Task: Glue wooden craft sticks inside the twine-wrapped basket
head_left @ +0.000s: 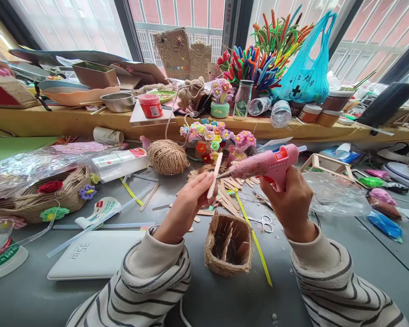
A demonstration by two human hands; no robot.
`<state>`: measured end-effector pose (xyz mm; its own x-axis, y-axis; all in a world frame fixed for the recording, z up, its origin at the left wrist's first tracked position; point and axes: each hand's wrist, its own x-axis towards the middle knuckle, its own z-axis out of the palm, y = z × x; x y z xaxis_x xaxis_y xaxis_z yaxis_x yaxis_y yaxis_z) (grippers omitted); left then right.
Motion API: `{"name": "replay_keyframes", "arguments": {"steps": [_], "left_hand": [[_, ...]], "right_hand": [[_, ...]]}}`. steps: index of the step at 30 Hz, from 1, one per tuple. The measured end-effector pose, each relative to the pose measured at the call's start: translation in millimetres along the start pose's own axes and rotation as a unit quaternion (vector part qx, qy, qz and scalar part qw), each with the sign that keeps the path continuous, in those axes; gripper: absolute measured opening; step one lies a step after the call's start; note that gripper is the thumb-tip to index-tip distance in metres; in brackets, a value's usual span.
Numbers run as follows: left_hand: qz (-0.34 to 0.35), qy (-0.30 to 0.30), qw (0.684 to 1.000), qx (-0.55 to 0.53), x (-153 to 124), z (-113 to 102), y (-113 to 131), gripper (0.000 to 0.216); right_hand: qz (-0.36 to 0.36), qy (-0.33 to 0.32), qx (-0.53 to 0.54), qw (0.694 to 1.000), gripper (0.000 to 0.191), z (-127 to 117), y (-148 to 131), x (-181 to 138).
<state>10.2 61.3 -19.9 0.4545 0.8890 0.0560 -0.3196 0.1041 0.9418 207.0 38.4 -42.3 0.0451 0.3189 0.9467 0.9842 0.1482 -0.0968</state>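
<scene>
My left hand (191,200) pinches a pale wooden craft stick (215,175) and holds it upright over the grey table. My right hand (289,200) grips a pink hot glue gun (262,165), its metal nozzle pointing left and nearly touching the stick's middle. Just below both hands stands a small twine-wrapped basket (229,247) with wooden sticks inside. Loose wooden sticks (230,193) lie scattered behind the hands. Both arms wear striped sleeves.
A ball of jute twine (168,156), small scissors (264,222), a yellow strip (255,238), a white tablet (95,254), a woven basket with flowers (37,195), crochet flower pots (213,136), clay bags (383,204) and a cluttered wooden shelf (71,120) surround the work spot.
</scene>
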Motion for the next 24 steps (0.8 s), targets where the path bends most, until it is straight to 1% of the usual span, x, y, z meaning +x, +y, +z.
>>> {"name": "replay_keyframes", "arguments": {"steps": [5, 14, 24], "left_hand": [[0.0, -0.002, 1.0, -0.006, 0.0, -0.1, -0.8, 0.032], [0.0, -0.007, 1.0, -0.006, -0.4, -0.2, -0.2, 0.032], [0.0, -0.013, 1.0, -0.005, 0.1, 0.4, -0.5, 0.032]], "right_hand": [[-0.004, 0.004, -0.003, 1.0, 0.031, 0.8, 1.5, -0.1], [0.002, -0.01, -0.007, 1.0, 0.028, 1.1, 4.9, -3.5], [-0.002, -0.006, 0.009, 1.0, 0.027, 0.7, 4.0, -1.4]]}}
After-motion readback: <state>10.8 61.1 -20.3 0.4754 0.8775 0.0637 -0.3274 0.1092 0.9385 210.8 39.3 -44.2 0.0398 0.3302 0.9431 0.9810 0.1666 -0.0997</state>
